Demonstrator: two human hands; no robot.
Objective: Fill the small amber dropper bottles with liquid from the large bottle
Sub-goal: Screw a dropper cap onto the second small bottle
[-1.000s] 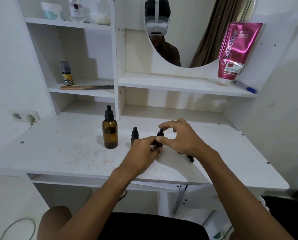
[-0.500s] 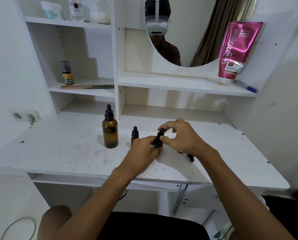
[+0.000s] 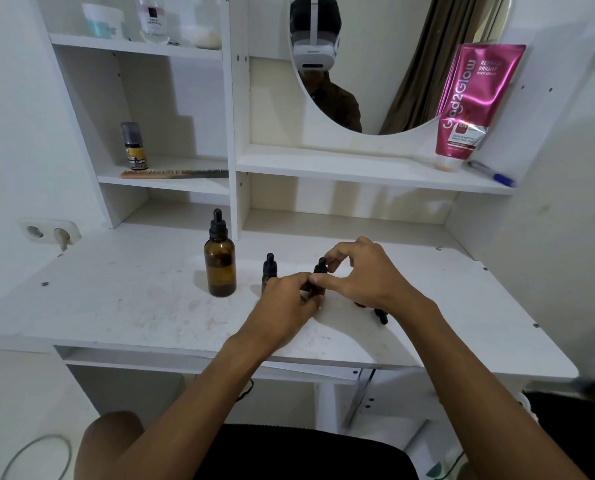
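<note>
The large amber bottle [image 3: 220, 265] with a black dropper cap stands upright on the white desk [image 3: 123, 299], left of centre. One small amber dropper bottle [image 3: 269, 270] stands to its right, untouched. A second small bottle [image 3: 317, 277] stands between my hands. My left hand [image 3: 287, 303] grips its body. My right hand [image 3: 365, 271] pinches its black dropper cap with thumb and forefinger. A dark dropper part [image 3: 381, 315] lies on the desk under my right wrist, mostly hidden.
The vanity has a shelf wall behind the bottles, with a comb [image 3: 175, 173] and a small spray can [image 3: 134, 146] on the left shelf. A pink tube [image 3: 472, 102] and a pen [image 3: 491, 173] sit on the right shelf. A wall socket [image 3: 48, 232] is at the left.
Both hands stay on the second small bottle; my right fingers have shifted slightly around its cap. The other bottles have not moved.
</note>
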